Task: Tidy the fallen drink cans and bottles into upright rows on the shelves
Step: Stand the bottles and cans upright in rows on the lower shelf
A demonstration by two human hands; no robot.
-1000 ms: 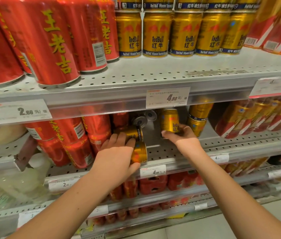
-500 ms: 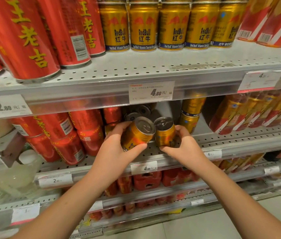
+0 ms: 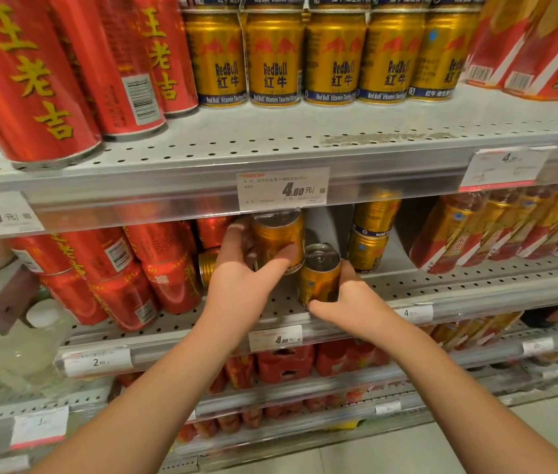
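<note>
My left hand (image 3: 241, 282) grips a gold Red Bull can (image 3: 279, 239), held upright and raised just under the shelf above. My right hand (image 3: 349, 299) grips a second gold can (image 3: 318, 278), upright on the middle shelf (image 3: 458, 285) near its front edge. Another gold can (image 3: 207, 266) lies on its side behind my left hand, partly hidden. Two gold cans (image 3: 370, 234) stand stacked to the right.
Red herbal-tea cans (image 3: 154, 268) lean and lie at the left of the middle shelf. Gold-and-red bottles (image 3: 476, 230) lean at the right. The upper shelf (image 3: 270, 142) carries upright gold cans (image 3: 335, 56) and tall red cans (image 3: 28, 77). A price tag (image 3: 282, 188) hangs overhead.
My left hand has turned its tilted can upright and lifted it toward the back. My right hand has kept its can upright, shifting slightly right on the shelf.
</note>
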